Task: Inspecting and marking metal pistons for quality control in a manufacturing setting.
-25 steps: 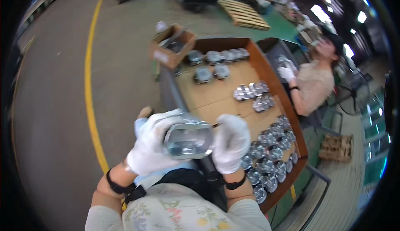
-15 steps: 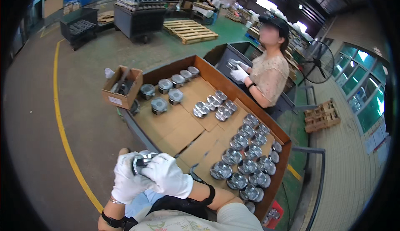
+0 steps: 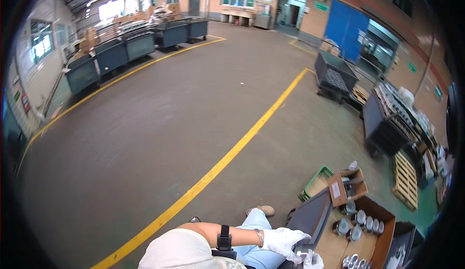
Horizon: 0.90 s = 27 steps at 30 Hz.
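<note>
My left hand (image 3: 282,243), in a white glove, is closed around a shiny metal piston (image 3: 303,253) at the lower edge of the view. My right hand (image 3: 314,260), gloved the same way, grips the piston from the other side; the lower edge cuts part of it off. Most of the piston is hidden by the gloves. Both hands are beside the cardboard-lined cart (image 3: 323,244). Inside that cart, several upright pistons (image 3: 341,227) stand toward the far end, and several more (image 3: 349,261) show at the bottom edge.
An open cardboard box (image 3: 348,187) sits at the cart's corner beside a green crate (image 3: 317,181). A yellow floor line (image 3: 213,172) runs diagonally past me. Dark metal carts (image 3: 111,55) stand at the far left, others (image 3: 387,123) at the right near a wooden pallet (image 3: 406,181).
My view has swung left, moving the cart to the lower right and bringing the open floor into view. Both hands still hold the piston; the co-worker's upper body has left the view.
</note>
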Available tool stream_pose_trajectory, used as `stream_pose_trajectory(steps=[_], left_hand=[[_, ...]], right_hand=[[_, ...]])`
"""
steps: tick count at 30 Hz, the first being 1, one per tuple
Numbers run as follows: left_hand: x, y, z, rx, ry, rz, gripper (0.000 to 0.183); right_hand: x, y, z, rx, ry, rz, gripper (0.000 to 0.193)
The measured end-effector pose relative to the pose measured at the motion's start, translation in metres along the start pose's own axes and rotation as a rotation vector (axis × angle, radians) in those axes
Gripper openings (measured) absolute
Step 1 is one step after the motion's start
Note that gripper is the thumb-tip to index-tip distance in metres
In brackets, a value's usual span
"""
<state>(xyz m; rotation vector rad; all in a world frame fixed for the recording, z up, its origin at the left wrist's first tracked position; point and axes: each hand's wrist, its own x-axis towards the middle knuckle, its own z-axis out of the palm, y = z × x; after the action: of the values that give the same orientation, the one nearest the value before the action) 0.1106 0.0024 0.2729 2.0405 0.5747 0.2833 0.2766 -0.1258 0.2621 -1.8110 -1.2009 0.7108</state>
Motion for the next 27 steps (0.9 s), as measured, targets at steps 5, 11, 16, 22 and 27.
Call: stream_pose_trajectory(steps=[5,11,16,22,27], left_hand=[[-0.01,-0.009,-0.018,-0.101,-0.038,-0.078,0.088],[0.006,-0.037,0.011,-0.029,0.013,0.032,0.076],[0.009,-0.038,0.016,-0.028,0.015,-0.001,0.055],[0.006,-0.044,0.005,-0.036,-0.024,0.036,0.06],[0.006,-0.045,0.005,0.024,-0.019,0.044,0.059]], right_hand=[[0.016,0.028,0.0,0.165,0.02,0.172,0.02],[0.012,0.0,-0.002,0.223,0.127,0.227,0.025],[0.01,0.013,-0.01,0.229,0.164,0.241,0.026],[0.011,0.018,-0.011,0.118,0.169,0.083,0.026],[0.011,-0.007,-0.005,0.186,0.134,0.256,0.025]])
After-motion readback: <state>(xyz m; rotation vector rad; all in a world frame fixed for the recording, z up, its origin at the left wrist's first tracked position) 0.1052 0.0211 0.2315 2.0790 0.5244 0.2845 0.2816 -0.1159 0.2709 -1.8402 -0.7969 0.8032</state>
